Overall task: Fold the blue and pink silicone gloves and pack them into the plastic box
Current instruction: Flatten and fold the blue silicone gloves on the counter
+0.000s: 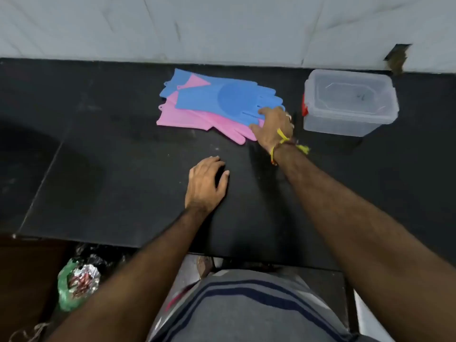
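Note:
A stack of flat silicone gloves lies on the black counter (123, 169) near the back wall. The blue gloves (222, 97) are on top and the pink gloves (187, 118) lie under them, fingers pointing right. My right hand (274, 127) rests on the fingertip end of the stack, fingers spread over the blue and pink fingers. My left hand (206, 183) lies palm down on the bare counter, in front of the gloves and apart from them. A clear plastic box (350, 102) with a red latch stands to the right of the gloves, its lid on.
A white tiled wall (222, 25) runs behind the counter. The counter's front edge is near my body. Below it on the left lies a green plastic bag (74, 285) with rubbish, on the floor.

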